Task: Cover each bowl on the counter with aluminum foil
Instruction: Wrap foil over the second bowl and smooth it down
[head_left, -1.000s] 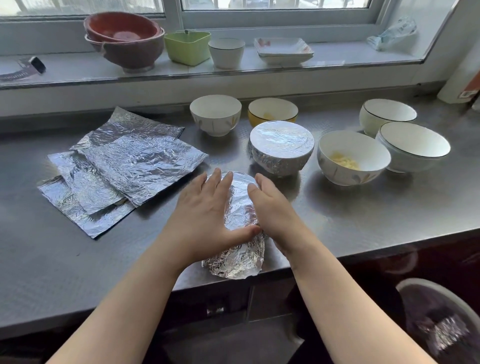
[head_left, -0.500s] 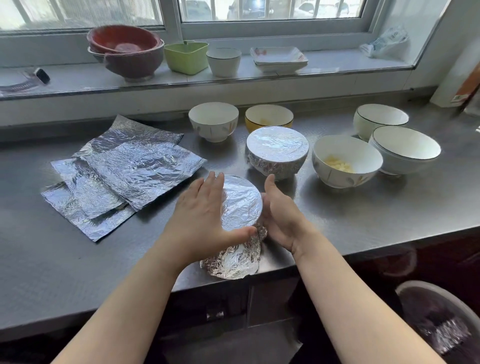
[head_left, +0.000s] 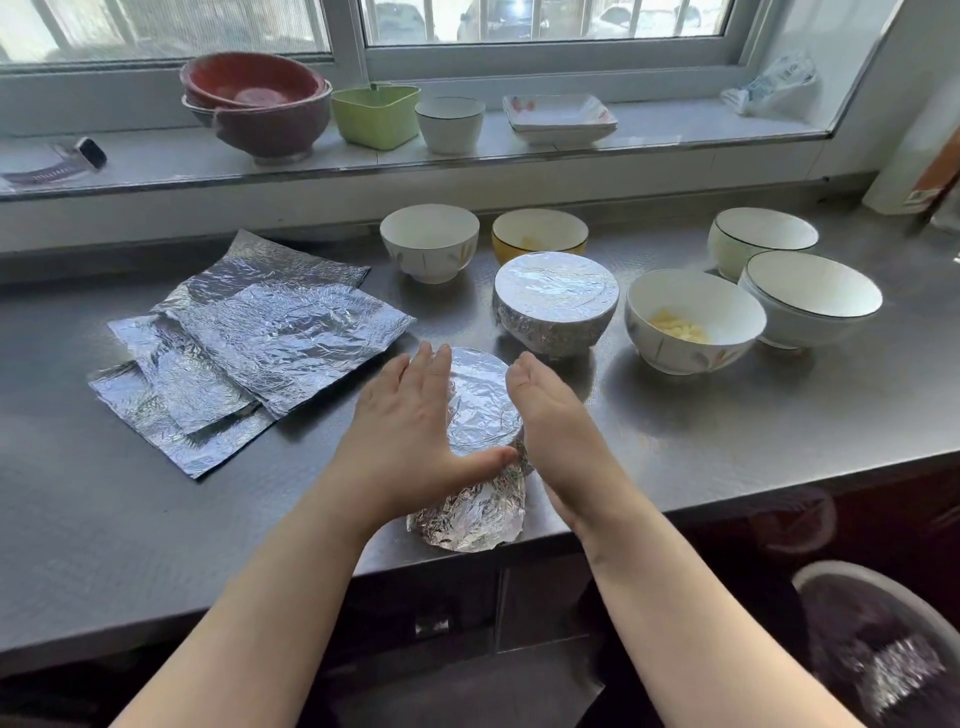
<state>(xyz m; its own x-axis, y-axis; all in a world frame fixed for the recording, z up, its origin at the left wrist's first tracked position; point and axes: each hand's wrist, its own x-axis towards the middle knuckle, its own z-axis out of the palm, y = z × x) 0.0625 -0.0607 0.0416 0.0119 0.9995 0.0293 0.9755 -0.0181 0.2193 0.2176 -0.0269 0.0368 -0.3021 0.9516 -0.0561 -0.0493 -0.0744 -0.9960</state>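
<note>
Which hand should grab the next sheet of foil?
Probably the left hand. The loose foil sheets lie on its side of the counter, beside the foil-covered bowl that both hands press; the right hand would have to cross over.

Both hands on a foil-wrapped bowl (head_left: 480, 410) at the counter's (head_left: 727, 431) front edge. Left hand (head_left: 410, 431) flat on its left side, thumb across the near rim; right hand (head_left: 556, 415) pressed against its right side, fingers straight. Behind it a second wrapped bowl (head_left: 556, 301). Uncovered bowls: white one (head_left: 429, 240), yellow one (head_left: 539, 234), one with yellow food (head_left: 695, 319), two stacked-looking at right (head_left: 810, 296). Loose foil sheets (head_left: 260, 338) overlap at left. On the windowsill (head_left: 156, 161): red bowls (head_left: 257, 101), green container (head_left: 375, 114), cup (head_left: 450, 123), square dish (head_left: 559, 115).
</note>
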